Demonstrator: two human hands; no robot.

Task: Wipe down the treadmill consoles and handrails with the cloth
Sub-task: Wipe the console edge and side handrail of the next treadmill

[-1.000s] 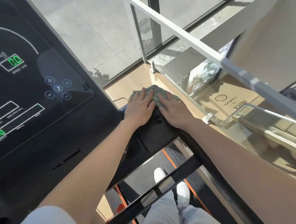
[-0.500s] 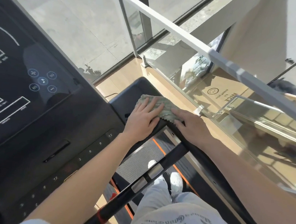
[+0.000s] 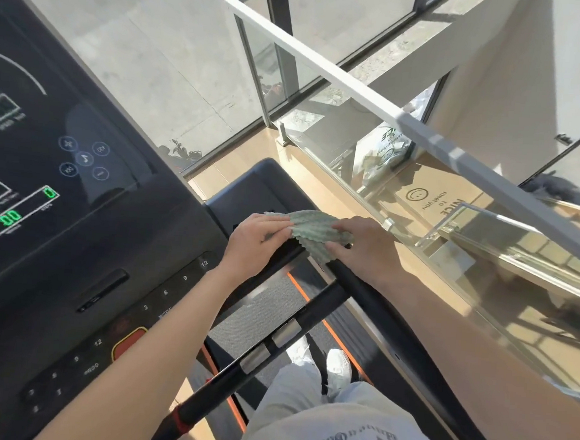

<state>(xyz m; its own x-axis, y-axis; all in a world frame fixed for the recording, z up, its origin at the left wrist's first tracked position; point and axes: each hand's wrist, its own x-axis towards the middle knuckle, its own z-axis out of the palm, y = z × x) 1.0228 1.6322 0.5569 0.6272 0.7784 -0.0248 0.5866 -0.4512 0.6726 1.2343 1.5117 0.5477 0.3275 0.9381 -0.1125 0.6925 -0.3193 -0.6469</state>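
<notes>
Left grip (image 3: 258, 241) pinched the left edge of the pale green wavy-textured cloth (image 3: 315, 230). Right grip (image 3: 365, 251) pinched the right edge, fingers on top, thumb under. Cloth was spread between them at frame centre, over the upper end of the black tubular treadmill handrail (image 3: 385, 312), just right of the glossy black console (image 3: 75, 225) filling the left side. White-railed glass balustrade (image 3: 359, 90) crossed the upper right.
</notes>
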